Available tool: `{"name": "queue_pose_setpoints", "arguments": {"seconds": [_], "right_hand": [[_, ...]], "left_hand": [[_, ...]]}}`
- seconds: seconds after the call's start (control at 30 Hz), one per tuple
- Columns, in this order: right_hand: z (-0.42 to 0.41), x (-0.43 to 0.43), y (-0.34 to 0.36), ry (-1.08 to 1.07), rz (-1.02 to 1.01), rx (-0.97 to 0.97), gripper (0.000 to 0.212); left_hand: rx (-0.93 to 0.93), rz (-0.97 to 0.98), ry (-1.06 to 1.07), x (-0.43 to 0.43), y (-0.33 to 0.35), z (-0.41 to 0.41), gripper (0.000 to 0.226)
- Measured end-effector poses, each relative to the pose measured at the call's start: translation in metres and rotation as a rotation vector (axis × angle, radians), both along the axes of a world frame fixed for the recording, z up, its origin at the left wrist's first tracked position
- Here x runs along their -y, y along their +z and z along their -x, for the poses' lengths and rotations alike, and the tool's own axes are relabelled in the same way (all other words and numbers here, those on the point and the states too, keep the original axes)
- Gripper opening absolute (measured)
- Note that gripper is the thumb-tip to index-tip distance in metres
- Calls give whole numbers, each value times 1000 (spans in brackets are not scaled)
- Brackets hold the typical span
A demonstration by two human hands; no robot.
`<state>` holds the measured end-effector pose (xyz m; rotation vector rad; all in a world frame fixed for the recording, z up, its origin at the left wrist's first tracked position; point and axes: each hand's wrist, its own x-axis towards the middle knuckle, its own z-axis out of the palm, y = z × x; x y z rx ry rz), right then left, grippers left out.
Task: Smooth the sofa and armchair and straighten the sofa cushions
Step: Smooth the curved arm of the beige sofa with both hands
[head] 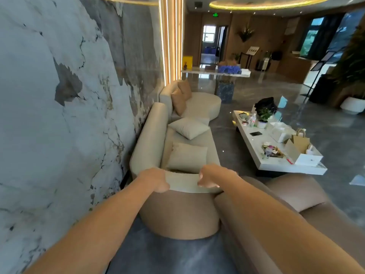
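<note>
Hands (182, 179) gripping sofa (150, 139) arm, cushions (187, 157) on seat

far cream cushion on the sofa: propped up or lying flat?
Lying flat: the far cream cushion rests face-up on the sofa seat, turned diamond-wise.

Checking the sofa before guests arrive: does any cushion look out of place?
Yes. The middle cream square cushion lies flat and turned cornerwise on the cream sofa seat, unlike the nearer cream cushion, propped against the backrest.
</note>
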<state>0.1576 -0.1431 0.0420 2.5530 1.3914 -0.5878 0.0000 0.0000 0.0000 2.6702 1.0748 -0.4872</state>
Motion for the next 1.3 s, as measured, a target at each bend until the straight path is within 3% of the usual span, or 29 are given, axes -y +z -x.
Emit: {"name": "queue_pose_setpoints", "arguments": {"seconds": [0.17, 0.33, 0.43, 0.6, 0.7, 0.77, 0.93, 1.13, 1.3], "right_hand": [[-51, -88, -56, 3, 22, 5, 52], [-123, -178, -145, 8, 53, -22, 43], [-152, -212, -213, -27, 68, -104, 53], [-170, -232, -331, -92, 126, -209, 69], [-155, -219, -385, -121, -19, -112, 79], [-147, -211, -408, -127, -122, -48, 79], [-144, -212, -434, -136, -314, 110, 79], [-139, -207, -439, -134, -401, 237, 77], [-130, -220, -419, -169, -448, 164, 68]], "left_hand": [[11, -7, 45, -72, -47, -44, 47], [13, 37, 117, -142, -122, -108, 38], [2, 68, 126, -178, -177, -145, 40], [66, -57, 177, -217, -282, -185, 51], [134, -24, 228, -209, -339, -184, 60], [214, -117, 236, -200, -362, -181, 63], [455, -319, 231, -200, -392, -178, 58], [515, -370, 235, -198, -402, -176, 57], [475, -302, 243, -218, -398, -181, 63]]}}
